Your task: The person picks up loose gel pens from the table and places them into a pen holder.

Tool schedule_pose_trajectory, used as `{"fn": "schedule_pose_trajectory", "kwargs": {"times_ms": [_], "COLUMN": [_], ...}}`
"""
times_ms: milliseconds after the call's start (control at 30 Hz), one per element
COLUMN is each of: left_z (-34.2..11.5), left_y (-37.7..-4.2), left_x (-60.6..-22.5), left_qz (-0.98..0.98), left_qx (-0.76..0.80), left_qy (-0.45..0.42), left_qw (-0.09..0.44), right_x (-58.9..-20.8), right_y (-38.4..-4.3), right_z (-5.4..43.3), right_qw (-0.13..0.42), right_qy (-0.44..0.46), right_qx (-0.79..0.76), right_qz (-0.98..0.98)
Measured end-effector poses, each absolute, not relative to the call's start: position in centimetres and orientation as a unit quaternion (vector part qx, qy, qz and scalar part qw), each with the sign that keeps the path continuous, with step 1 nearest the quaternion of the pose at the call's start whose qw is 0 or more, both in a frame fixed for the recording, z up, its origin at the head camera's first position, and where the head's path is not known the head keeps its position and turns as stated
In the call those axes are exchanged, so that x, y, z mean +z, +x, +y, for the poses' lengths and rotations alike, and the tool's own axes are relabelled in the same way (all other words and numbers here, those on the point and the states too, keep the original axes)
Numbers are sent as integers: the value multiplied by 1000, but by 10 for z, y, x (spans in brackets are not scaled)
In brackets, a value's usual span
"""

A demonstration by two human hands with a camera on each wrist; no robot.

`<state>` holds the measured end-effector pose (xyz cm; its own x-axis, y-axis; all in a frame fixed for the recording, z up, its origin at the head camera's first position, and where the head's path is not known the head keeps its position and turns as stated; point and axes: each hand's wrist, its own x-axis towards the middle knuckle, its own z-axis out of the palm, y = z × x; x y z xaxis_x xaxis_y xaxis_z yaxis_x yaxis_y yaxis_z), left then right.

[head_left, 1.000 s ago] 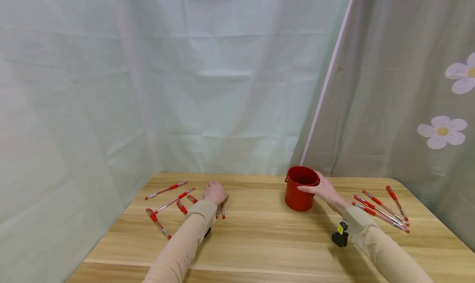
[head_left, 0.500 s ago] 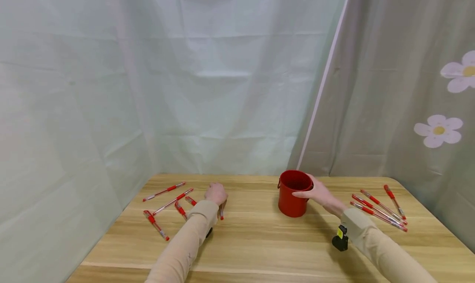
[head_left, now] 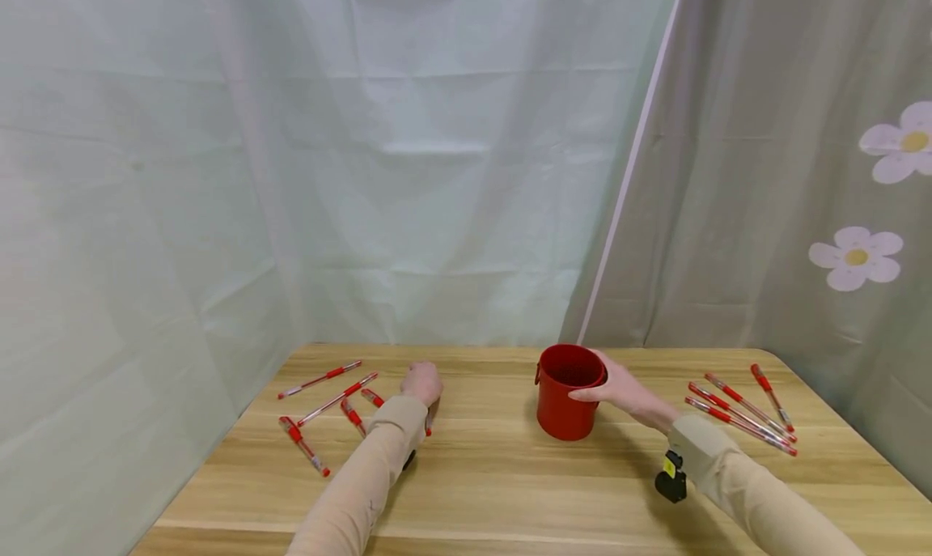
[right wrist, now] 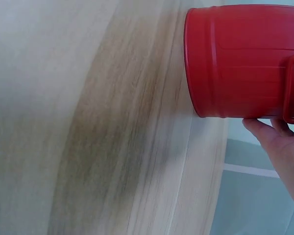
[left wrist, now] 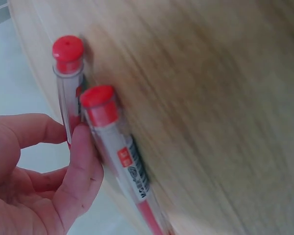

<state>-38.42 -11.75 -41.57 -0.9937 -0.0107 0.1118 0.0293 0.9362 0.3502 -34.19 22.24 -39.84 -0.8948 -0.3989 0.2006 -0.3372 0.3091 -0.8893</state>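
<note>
My left hand (head_left: 422, 384) is low over the left half of the table. In the left wrist view its thumb and fingers pinch a clear-barrelled gel pen (left wrist: 73, 105) with a red end. A second gel pen (left wrist: 120, 147) lies right beside the fingertips, its red end also toward the top. My right hand (head_left: 619, 390) grips a red metal bucket (head_left: 564, 414) from its right side, thumb at the front near the rim. The bucket is upright, a small handle (right wrist: 290, 90) on its side. Whether its base touches the table cannot be told.
Several red gel pens (head_left: 309, 447) lie scattered left of my left forearm. On the right, more red pens (head_left: 735, 418) lie in a loose cluster. The wooden table (head_left: 510, 491) ends at a pale curtain (head_left: 451, 216) behind. A black wrist camera (head_left: 671, 477) hangs under my right cuff.
My right hand has brought the bucket left and nearer to me. The left hand stays in about the same place, and the pen end under it has shifted slightly left.
</note>
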Motion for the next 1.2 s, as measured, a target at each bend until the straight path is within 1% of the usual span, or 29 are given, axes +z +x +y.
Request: {"fn": "schedule_pose_trajectory", "kwargs": {"times_ms": [300,467,933,1033,1200], "left_z": [-119,-122,-128,-129,-126], "left_y": [-385,-385,-383,-382,-383], "left_x": [-416,-416,-412,-409,-402], "left_qz": [-980,-978,-971,-969,-962], "left_qx": [-186,-200,-234,-238,-251], "left_qy": [-6,-12,-11,-22,-53], "left_qw": [68,64,54,63,98], "right_x": [-398,-397,-399,-399,-398], "right_y": [-336,-333,-334,-333,-332], "right_z": [217,214,213,213,211], "right_qw": [52,76,119,123,123], "right_qy": [-262,-274,-311,-308,-314], "right_qx": [-556,-566,-570,-568,-565], "right_qz": [787,774,751,753,753]}}
